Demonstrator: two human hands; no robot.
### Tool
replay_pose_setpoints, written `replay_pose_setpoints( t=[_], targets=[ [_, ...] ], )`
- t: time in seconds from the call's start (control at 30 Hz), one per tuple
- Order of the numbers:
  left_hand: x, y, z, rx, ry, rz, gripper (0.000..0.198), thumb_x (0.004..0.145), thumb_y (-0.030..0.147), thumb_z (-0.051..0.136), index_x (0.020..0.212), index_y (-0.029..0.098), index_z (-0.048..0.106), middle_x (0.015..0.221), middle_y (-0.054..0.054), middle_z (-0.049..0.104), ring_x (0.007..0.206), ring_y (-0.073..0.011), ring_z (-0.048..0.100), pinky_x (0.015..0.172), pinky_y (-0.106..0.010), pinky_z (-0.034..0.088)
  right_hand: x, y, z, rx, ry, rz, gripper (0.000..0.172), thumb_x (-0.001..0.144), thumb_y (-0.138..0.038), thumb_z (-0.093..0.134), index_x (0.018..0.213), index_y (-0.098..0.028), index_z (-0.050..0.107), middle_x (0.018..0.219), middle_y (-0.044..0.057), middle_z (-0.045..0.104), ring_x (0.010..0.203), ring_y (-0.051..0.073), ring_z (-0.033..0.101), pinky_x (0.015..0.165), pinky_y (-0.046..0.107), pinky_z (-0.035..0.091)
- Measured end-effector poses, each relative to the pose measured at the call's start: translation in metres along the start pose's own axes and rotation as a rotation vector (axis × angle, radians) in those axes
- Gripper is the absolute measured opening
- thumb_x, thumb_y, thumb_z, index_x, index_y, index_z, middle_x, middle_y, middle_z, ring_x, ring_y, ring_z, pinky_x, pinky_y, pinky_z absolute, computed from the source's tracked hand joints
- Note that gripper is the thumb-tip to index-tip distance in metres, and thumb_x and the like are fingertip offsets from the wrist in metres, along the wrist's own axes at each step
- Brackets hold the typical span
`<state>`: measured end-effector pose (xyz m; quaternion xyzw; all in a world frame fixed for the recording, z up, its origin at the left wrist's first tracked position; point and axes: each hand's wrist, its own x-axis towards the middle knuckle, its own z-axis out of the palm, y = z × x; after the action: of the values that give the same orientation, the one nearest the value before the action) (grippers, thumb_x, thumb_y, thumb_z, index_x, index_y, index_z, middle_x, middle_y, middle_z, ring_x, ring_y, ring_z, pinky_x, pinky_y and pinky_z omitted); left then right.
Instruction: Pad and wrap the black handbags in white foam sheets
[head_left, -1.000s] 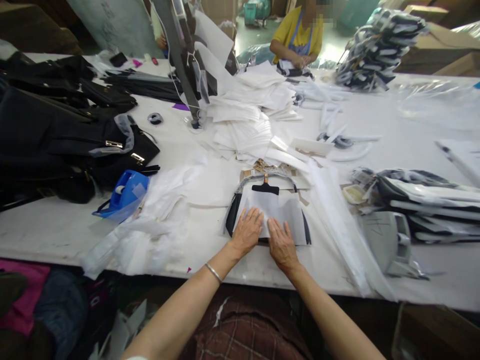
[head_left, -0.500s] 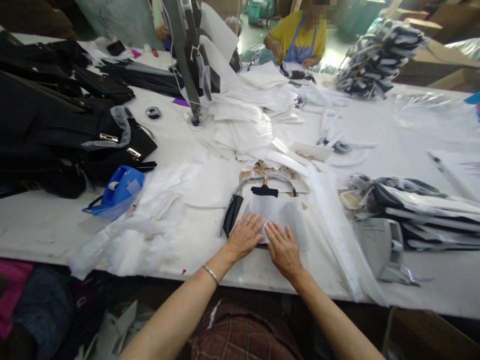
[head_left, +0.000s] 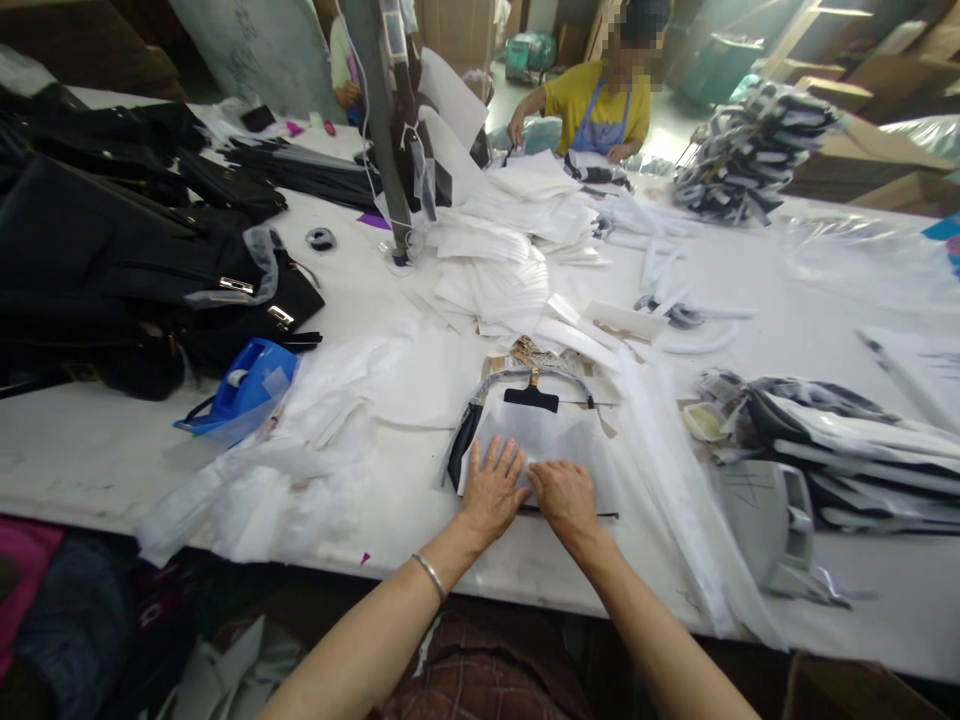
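A small black handbag (head_left: 463, 450) lies on the table in front of me, its wrapped handle (head_left: 495, 377) arched away from me. A translucent white sheet (head_left: 577, 430) covers most of its front, and a black strap tab (head_left: 531, 400) with a gold clasp shows above the sheet. My left hand (head_left: 491, 492) rests flat on the sheet with its fingers spread. Beside it, my right hand (head_left: 566, 502) presses on the sheet with bent fingers, its thumb side close to my left hand. Neither hand visibly grips anything.
White sheets (head_left: 491, 280) are piled beyond the bag. Black bags (head_left: 135, 250) and a blue tape dispenser (head_left: 251, 385) lie left. A grey dispenser (head_left: 761, 520) and wrapped bags (head_left: 847, 440) are right. A post (head_left: 390, 150) rises from the table. A co-worker (head_left: 600, 110) works opposite.
My right hand's fingers have gone from stretched out to bent. My left hand's fingers now point more straight ahead. The view has shifted slightly, and the co-worker's arm has moved outward.
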<state>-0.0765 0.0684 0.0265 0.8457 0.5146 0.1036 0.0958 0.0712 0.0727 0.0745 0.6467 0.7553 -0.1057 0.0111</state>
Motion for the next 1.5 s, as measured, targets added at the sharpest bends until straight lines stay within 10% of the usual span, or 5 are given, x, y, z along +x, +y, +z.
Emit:
replay_pose_setpoints(
  t=[0.2, 0.5, 0.73, 1.03, 1.5],
  targets=[
    [0.001, 0.004, 0.002, -0.036, -0.003, -0.041, 0.059, 0.096, 0.055, 0.038, 0.146, 0.024, 0.037, 0.154, -0.008, 0.038, 0.146, -0.0314, 0.022, 0.114, -0.07, 0.012, 0.029, 0.0, 0.004, 0.157, -0.03, 0.06, 0.013, 0.089, -0.022, 0.056, 0.083, -0.019, 0.067, 0.085, 0.009, 0.069, 0.075, 0.02, 0.064, 0.067, 0.031, 0.043],
    [0.004, 0.011, -0.018, -0.118, -0.067, -0.179, 0.048, 0.093, 0.047, 0.05, 0.135, 0.023, 0.05, 0.149, -0.008, 0.045, 0.142, -0.0331, 0.028, 0.111, -0.072, 0.017, 0.021, 0.035, 0.04, 0.621, 0.133, -0.127, 0.017, 0.089, -0.031, 0.054, 0.08, -0.021, 0.065, 0.078, 0.005, 0.063, 0.073, 0.019, 0.061, 0.072, 0.032, 0.05],
    [0.036, 0.007, -0.038, -0.148, -0.198, -0.027, 0.017, 0.09, 0.011, 0.048, 0.093, 0.012, 0.064, 0.094, -0.013, 0.066, 0.1, -0.0294, 0.058, 0.093, -0.05, 0.042, 0.019, 0.034, 0.047, 0.638, 0.19, -0.155, 0.018, 0.089, -0.03, 0.052, 0.082, -0.021, 0.066, 0.079, 0.006, 0.062, 0.077, 0.02, 0.061, 0.075, 0.033, 0.051],
    [0.031, -0.019, -0.007, -0.371, -0.121, 0.037, 0.014, 0.088, 0.031, 0.065, 0.094, 0.02, 0.059, 0.095, -0.002, 0.062, 0.092, -0.0196, 0.053, 0.081, -0.034, 0.04, 0.015, 0.042, 0.038, 0.763, 0.035, 0.05, 0.007, 0.079, -0.026, 0.061, 0.081, -0.021, 0.065, 0.077, 0.001, 0.066, 0.067, 0.016, 0.061, 0.069, 0.029, 0.051],
    [0.039, -0.005, -0.023, -0.278, -0.239, -0.073, 0.014, 0.085, 0.025, 0.067, 0.097, 0.023, 0.06, 0.1, -0.002, 0.062, 0.098, -0.0217, 0.053, 0.082, -0.035, 0.039, 0.02, 0.047, 0.027, 0.639, -0.121, -0.068, 0.01, 0.08, -0.019, 0.061, 0.087, -0.02, 0.069, 0.086, 0.004, 0.064, 0.078, 0.017, 0.062, 0.076, 0.03, 0.05]
  ],
)
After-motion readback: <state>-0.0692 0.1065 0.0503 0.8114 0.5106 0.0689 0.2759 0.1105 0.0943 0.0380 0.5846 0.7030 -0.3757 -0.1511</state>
